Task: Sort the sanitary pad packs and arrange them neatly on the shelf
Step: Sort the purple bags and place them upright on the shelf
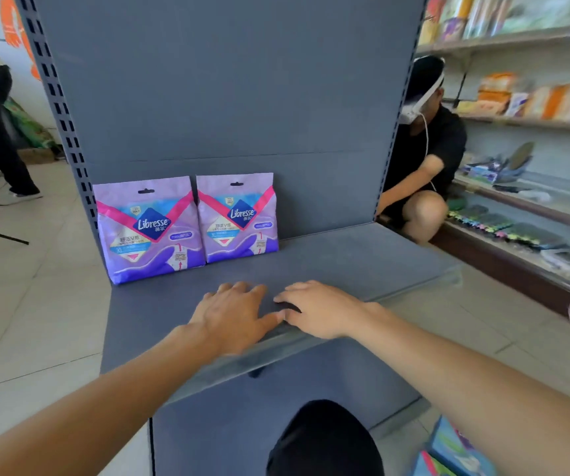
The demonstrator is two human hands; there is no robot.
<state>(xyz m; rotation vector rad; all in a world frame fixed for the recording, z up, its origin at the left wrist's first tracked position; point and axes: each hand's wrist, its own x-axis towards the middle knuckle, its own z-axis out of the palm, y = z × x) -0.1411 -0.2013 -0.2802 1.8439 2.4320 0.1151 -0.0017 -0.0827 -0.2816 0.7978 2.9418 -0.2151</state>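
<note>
my left grip (232, 314) flat, open on shelf (345, 255) | right grip (318, 309) same | two packs (149, 231) upright behind-left, apart from both

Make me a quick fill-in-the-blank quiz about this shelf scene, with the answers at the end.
1. ____ purple Libresse packs stand on the grey shelf.
2. The packs stand at the shelf's ____ end.
3. The left hand and right hand rest near the shelf's ____ edge.
4. Both hands hold ____.

Answers: two; left; front; nothing
</note>
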